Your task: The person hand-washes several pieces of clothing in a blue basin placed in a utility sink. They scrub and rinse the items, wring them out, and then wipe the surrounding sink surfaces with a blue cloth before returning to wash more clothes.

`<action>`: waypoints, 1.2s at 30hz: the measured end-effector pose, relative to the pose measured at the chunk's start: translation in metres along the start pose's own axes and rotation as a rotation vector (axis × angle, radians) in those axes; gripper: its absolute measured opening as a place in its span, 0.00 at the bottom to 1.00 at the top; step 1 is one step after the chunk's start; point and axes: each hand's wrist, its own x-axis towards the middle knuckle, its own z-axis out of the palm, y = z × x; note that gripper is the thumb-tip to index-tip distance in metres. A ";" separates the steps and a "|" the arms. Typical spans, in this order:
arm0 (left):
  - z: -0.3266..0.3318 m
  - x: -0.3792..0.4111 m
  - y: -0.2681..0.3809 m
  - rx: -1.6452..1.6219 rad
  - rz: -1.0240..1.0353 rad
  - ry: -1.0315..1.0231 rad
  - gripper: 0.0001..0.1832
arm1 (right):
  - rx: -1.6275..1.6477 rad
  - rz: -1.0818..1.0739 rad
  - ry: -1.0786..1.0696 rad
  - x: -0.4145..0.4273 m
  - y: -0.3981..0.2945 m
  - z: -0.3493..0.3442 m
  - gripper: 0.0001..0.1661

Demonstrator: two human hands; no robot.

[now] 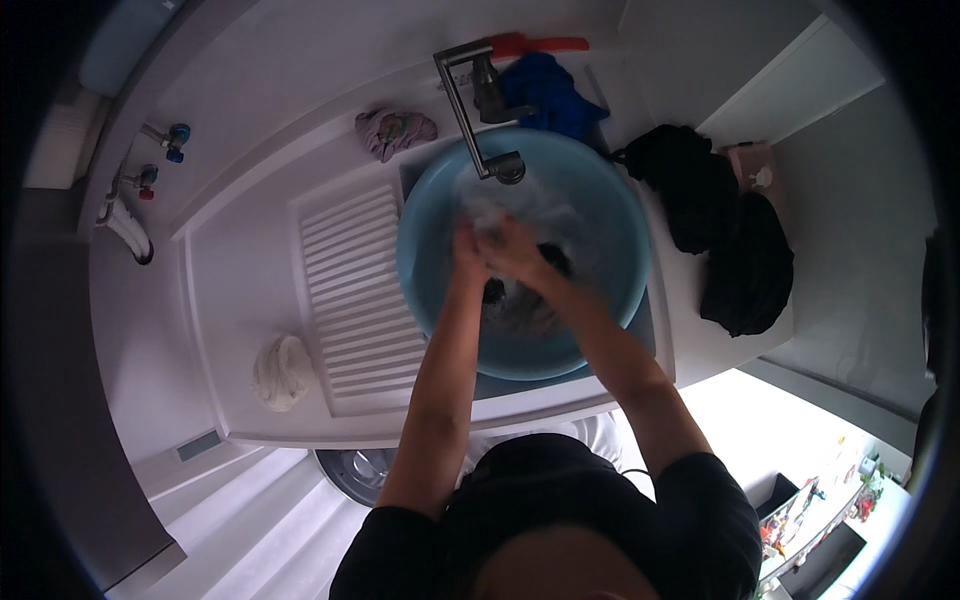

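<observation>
A round blue plastic basin [636, 247] sits in the sink under the swivel faucet [466, 112]. Both my hands are inside it, close together and blurred by motion. My left hand [469, 251] is on the left, and my right hand [514, 247] leans in against it from the right. Cloudy water and pale, wet-looking material [555, 206] surround them; I cannot tell whether that is cloth or suds. Dark patches [555, 259] show beside my right hand and below my left wrist. Whether the fingers hold anything is hidden by blur.
A ribbed washboard [360, 292] is moulded into the counter on the left. A bunched white cloth [282, 373] and a mauve cloth [396, 133] lie nearby. Behind the basin are a blue cloth [551, 94] and a red-handled brush [555, 45]. Black garments [750, 270] lie at right.
</observation>
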 end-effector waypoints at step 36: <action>0.114 -0.012 0.013 0.627 -0.192 0.326 0.22 | -0.760 -0.594 0.248 0.024 0.027 -0.039 0.16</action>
